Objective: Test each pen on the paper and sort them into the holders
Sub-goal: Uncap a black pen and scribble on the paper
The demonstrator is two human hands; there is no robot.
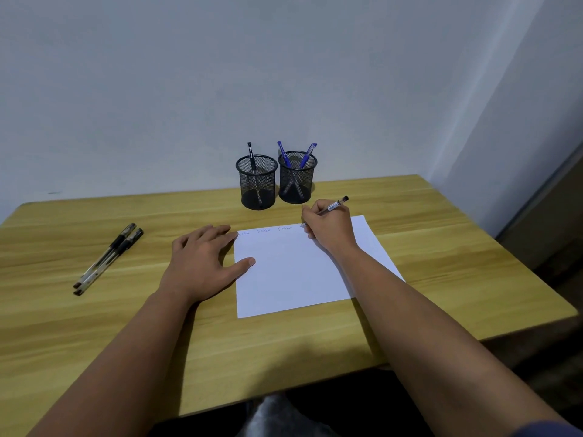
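The right hand (331, 227) gripped a black pen (334, 205), tip on the paper (296, 272). The left hand (202, 263) lay open, flat, holding the sheet's edge.

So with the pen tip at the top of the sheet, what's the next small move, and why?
Probably a short stroke: the right hand holds a black pen tip-down on the paper beside three earlier scribbles, while the left hand steadies the sheet's edge. The ink then decides which mesh holder it joins.
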